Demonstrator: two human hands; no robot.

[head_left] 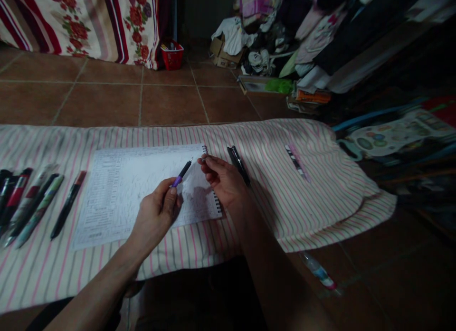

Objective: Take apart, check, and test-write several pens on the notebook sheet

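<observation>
Over a flat, wire-coiled spiral notebook (137, 184), one slim purple-and-black pen (182, 173) is gripped by the left hand (155, 208); the right hand (223, 179) is bunched near its tip, and whether anything is pinched there cannot be told. Two slender black pens (240, 165) are laid beside the coils (217, 205) on wrinkled striped cloth (320, 193).

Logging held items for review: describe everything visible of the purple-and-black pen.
The pen has a purple section, a dark front section and a thin, pale tip; it looks like plastic. The left hand grips it between thumb and fingers, hiding its rear. It slants over the spiral-bound pad, tip pointing forward and rightward. A gap separates the tip from the right hand.
</observation>
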